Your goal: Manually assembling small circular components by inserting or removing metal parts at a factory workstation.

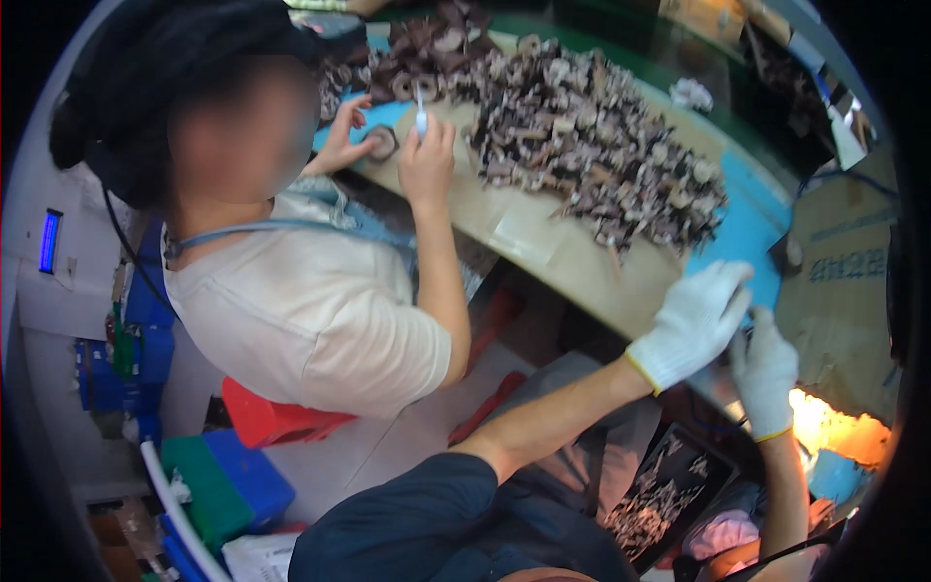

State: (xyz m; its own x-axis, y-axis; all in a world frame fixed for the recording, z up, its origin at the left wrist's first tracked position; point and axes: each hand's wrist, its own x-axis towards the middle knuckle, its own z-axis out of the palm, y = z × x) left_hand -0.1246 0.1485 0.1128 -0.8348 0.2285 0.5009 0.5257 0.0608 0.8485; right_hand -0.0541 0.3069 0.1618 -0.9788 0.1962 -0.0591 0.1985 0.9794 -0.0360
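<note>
A co-worker (301, 306) fingers a round piece (385, 144); brown-grey pieces (596, 136) heap the bench (754, 199) at the gloved left hand's (690, 315) eleven o'clock; right hand (766, 376) at its four; I cannot tell whether either pinches anything.

The left glove (693, 320) and right glove (766, 378) are white, each with a yellow cuff edge. The pile (582, 136) is a mottle of grey-brown, beige and near-black. The cardboard (582, 276) is tan, the mat (756, 209) sky blue. The wearer's shirt (417, 519) is dark navy; the co-worker's shirt (291, 320) is plain cream, the cap (184, 68) black, the strap (262, 227) dusty blue. The stool (267, 412) is red, the carton (844, 291) brown with darker printed marks, the glow (834, 427) yellow-orange.
</note>
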